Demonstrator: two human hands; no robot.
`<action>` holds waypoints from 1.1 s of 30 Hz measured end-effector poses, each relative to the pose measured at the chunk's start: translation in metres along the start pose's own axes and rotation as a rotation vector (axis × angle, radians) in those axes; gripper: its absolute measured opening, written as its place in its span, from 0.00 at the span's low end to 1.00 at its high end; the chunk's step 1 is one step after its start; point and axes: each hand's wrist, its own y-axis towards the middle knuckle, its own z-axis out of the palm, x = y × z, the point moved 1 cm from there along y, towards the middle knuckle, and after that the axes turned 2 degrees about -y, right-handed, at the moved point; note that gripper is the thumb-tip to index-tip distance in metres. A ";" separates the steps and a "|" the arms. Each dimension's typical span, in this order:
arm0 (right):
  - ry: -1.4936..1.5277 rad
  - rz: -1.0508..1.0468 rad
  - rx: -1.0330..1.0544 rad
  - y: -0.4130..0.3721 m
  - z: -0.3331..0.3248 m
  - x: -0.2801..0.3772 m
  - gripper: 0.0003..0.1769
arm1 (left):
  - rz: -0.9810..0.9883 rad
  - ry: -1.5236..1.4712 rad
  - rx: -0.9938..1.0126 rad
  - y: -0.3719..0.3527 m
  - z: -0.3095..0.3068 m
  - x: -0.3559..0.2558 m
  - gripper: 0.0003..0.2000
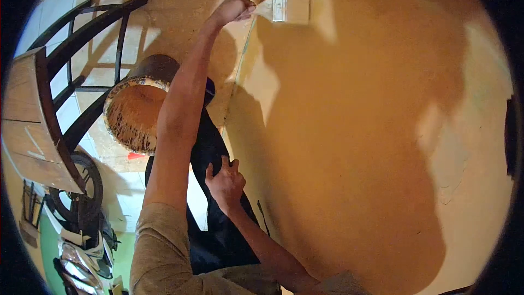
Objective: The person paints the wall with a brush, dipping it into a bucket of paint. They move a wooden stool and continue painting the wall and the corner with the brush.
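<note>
A flat, wide paintbrush (289,9) with a metal band is clamped in the closed left hand (234,8) at 12 o'clock, its bristles laid on the smooth ochre wall (355,131). Paler patches of the wall are seen toward 3 o'clock. The right hand (225,183) is rested unclenched on dark cloth (213,229) near 6 o'clock. A round bucket (136,109) with a paint-crusted rim is seen at 9 o'clock, beside a dark railing (82,33).

A house under painting: orange-coated wall (355,131), paint bucket (136,110), parked motorbike (82,235).
</note>
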 end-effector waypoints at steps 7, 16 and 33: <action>-0.015 0.000 0.031 0.003 -0.006 -0.003 0.25 | -0.117 -0.010 0.053 0.034 0.044 0.054 0.16; 0.011 0.000 0.050 0.003 0.000 -0.004 0.26 | -0.138 0.958 -0.420 0.002 0.054 -0.006 0.14; -0.030 -0.006 0.004 0.002 -0.001 0.000 0.25 | 0.199 0.071 0.167 0.014 0.031 -0.015 0.11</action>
